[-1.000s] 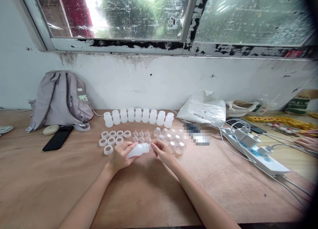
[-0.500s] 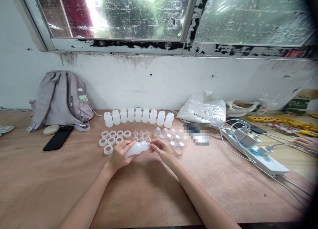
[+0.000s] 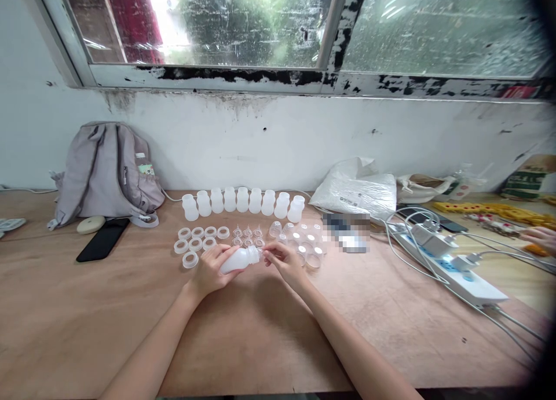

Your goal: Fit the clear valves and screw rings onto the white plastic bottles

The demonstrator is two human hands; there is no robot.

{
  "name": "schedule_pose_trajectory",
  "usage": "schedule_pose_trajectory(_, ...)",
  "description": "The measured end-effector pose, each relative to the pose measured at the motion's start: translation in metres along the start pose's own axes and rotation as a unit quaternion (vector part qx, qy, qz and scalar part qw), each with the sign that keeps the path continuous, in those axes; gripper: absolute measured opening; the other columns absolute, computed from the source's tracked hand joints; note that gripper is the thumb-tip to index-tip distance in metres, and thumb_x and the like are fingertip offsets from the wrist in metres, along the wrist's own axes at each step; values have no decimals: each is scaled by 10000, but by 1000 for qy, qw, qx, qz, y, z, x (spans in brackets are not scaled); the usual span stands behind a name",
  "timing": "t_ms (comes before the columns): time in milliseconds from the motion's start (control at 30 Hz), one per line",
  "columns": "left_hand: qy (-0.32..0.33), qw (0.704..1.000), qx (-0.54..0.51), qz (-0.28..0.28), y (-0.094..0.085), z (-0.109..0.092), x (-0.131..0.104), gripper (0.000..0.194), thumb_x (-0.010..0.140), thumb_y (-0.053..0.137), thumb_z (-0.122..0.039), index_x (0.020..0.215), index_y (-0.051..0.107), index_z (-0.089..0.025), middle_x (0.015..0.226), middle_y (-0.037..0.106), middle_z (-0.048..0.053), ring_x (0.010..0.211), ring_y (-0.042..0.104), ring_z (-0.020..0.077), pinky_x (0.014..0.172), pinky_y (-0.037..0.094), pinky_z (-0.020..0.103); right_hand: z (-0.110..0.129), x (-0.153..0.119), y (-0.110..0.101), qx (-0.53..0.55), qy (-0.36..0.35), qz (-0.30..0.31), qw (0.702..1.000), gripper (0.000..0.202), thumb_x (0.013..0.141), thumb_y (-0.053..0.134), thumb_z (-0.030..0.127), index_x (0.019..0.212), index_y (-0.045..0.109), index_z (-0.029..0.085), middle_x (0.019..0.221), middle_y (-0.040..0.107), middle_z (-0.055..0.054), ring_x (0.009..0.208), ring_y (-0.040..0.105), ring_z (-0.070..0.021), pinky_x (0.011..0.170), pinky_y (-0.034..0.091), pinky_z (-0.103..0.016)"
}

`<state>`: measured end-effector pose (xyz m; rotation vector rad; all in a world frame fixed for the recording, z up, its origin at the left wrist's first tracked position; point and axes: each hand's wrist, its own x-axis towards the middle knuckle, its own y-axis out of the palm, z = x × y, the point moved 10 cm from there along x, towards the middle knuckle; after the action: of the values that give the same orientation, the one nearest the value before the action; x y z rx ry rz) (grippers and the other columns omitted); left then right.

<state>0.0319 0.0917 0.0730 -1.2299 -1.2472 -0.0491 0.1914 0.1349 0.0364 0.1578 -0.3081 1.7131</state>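
My left hand (image 3: 211, 271) is wrapped round a frosted white bottle (image 3: 234, 261), which lies tilted with its threaded mouth toward the right. At that mouth my right hand (image 3: 281, 262) has its fingertips pinched together; whatever is between them is too small to make out. Beyond the hands lie several clear teats (image 3: 247, 231), partly hidden by the bottle. White screw rings (image 3: 197, 232) are grouped to the left. Clear dome caps (image 3: 313, 238) stand to the right, some behind my right hand. Several more frosted bottles (image 3: 242, 200) stand upright in a curved row at the back.
A grey backpack (image 3: 108, 174), a black phone (image 3: 103, 239) and a round cream case (image 3: 90, 226) are at the left. On the right are a white plastic bag (image 3: 358, 186) and a power strip (image 3: 473, 289) with cables. Another person's hand (image 3: 541, 238) shows at the right edge.
My hands and the bottle keep nearly the same pose, with only a slight shift of my right fingers. The other person's hand at the right edge has moved a little farther back.
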Motion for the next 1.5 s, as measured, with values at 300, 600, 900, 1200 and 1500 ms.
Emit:
schedule_pose_trajectory(300, 11, 1000, 7, 14, 3, -1, -1, 453, 722, 572, -398, 1128, 507, -208, 933, 588, 79, 832, 572, 188, 734, 476, 308, 1, -2, 0, -83, -10, 5, 996, 272, 774, 485, 431, 659, 496, 185, 539, 465, 29, 439, 435, -89, 437, 355, -215)
schedule_pose_trajectory(600, 7, 999, -21, 25, 4, -3, 0, 462, 716, 578, -393, 1129, 504, -201, 934, 588, 76, 828, 576, 183, 720, 478, 286, 12, -3, -1, -170, -69, -15, 983, 322, 819, 424, 369, 559, 403, 181, 518, 343, 39, 483, 314, -86, 460, 252, -220)
schedule_pose_trajectory(900, -98, 987, -103, 78, 14, 11, -1, 479, 675, 606, -430, 1079, 560, -176, 866, 565, 51, 733, 567, 147, 682, 461, 252, 7, -4, 2, -141, -52, 2, 989, 271, 822, 420, 386, 641, 450, 186, 501, 429, 31, 445, 401, -90, 442, 326, -218)
schedule_pose_trajectory(1200, -214, 938, -200, 185, 28, 29, -5, 385, 680, 577, -467, 948, 644, -198, 719, 528, 6, 637, 515, 125, 608, 399, 230, 10, 1, -4, -69, -28, 19, 997, 216, 769, 508, 397, 726, 506, 185, 581, 482, 16, 495, 484, -108, 474, 406, -248)
schedule_pose_trajectory(1500, -229, 936, -186, 193, 32, 32, -8, 428, 645, 602, -488, 973, 643, -216, 708, 513, 2, 647, 492, 128, 636, 388, 238, 6, 0, 2, -74, -21, 55, 996, 197, 765, 521, 375, 769, 542, 180, 635, 513, 1, 522, 484, -103, 485, 417, -246)
